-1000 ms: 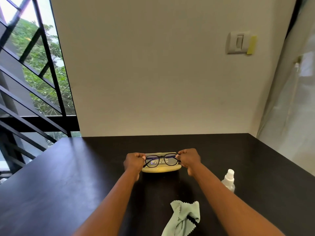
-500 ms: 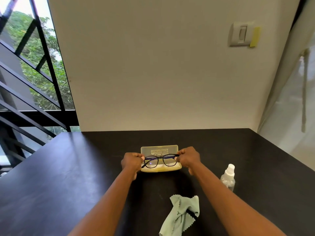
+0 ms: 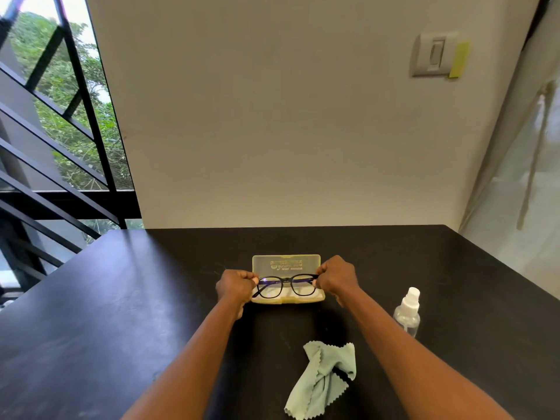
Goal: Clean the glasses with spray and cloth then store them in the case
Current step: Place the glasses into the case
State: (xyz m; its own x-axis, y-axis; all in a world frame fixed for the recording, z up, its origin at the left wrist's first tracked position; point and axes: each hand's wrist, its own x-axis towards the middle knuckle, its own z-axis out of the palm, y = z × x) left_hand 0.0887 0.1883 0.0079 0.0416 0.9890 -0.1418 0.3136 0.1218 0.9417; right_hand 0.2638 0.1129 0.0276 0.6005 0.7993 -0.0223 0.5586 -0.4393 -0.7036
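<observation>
Black-framed glasses point(image 3: 286, 284) are held over an open pale-yellow translucent case point(image 3: 286, 263) at the middle of the dark table. My left hand point(image 3: 235, 284) pinches the frame's left end and my right hand point(image 3: 336, 280) pinches its right end. The case lid stands up behind the lenses, and its tray lies under them. A crumpled pale-green cloth point(image 3: 322, 378) lies nearer me, between my forearms. A small clear spray bottle point(image 3: 407, 313) with a white nozzle stands upright to the right of my right arm.
The dark table point(image 3: 121, 313) meets a beige wall at the back. A window with black bars is on the left. A pale curtain hangs on the right beside the table's right edge. A wall switch point(image 3: 435, 54) sits high up.
The glasses have come down closer to the case tray, still held at both ends. The case lid shows more fully behind them. Cloth and bottle have not moved.
</observation>
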